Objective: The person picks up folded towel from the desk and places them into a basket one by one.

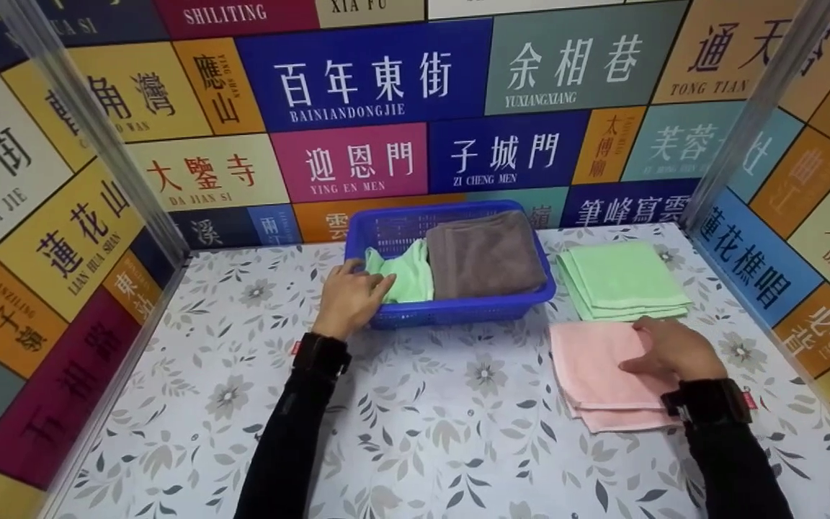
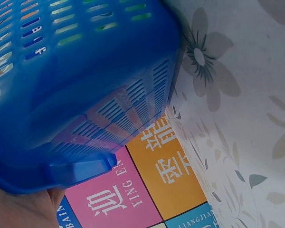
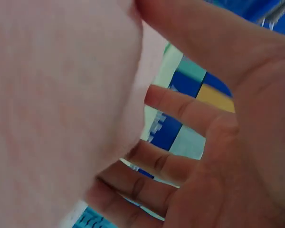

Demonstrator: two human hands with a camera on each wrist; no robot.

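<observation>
A blue plastic basket (image 1: 458,313) with slotted walls stands at the back of the table. Inside it, a green towel (image 1: 411,274) lies on the left beside a folded brown towel (image 1: 487,256). My left hand (image 1: 350,299) grips the basket's left rim at the near corner; the left wrist view shows the basket's wall (image 2: 85,80) close up. To the right, my right hand (image 1: 678,349) holds the right side of a folded pink towel (image 1: 595,360). In the right wrist view the thumb and fingers lie along the edge of the pink cloth (image 3: 61,104).
A folded green towel (image 1: 624,277) lies right of the basket, just behind the pink one. The table (image 1: 415,440) has a white cover with grey flowers and leaves. Walls of colored panels with Chinese lettering (image 1: 364,79) rise behind and at both sides.
</observation>
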